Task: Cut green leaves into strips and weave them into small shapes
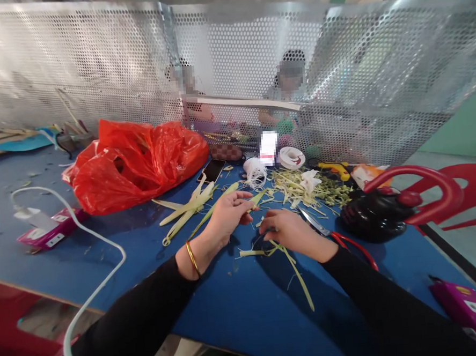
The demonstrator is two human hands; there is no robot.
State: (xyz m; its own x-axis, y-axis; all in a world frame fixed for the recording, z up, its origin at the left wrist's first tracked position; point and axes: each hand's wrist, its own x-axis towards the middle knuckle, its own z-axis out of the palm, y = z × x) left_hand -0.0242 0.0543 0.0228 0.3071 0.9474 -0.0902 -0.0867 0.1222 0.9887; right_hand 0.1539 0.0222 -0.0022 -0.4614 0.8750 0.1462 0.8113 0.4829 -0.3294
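Note:
My left hand (231, 215), with a gold bangle at the wrist, pinches a pale green leaf strip (259, 196) over the middle of the table. Close by on the right, my right hand (292, 232) has its fingers curled together; what they hold, if anything, is too small to make out. Under it lie narrow leaf strips (298, 281) and a short cut piece (251, 253). Scissors (315, 221) with red handles rest beside the right wrist. Longer pale leaf strips (193, 206) lie left of my left hand. Behind the hands sits a bundle of white string (255, 172).
A red plastic bag (140, 165), a dark phone (213, 170) and a tape roll (292, 157) stand toward the perforated metal screen (230, 49). Leaf scraps (290, 185) are heaped near a black kettle (373, 215). A white cable (102, 277) crosses the left side. Two people are behind the screen.

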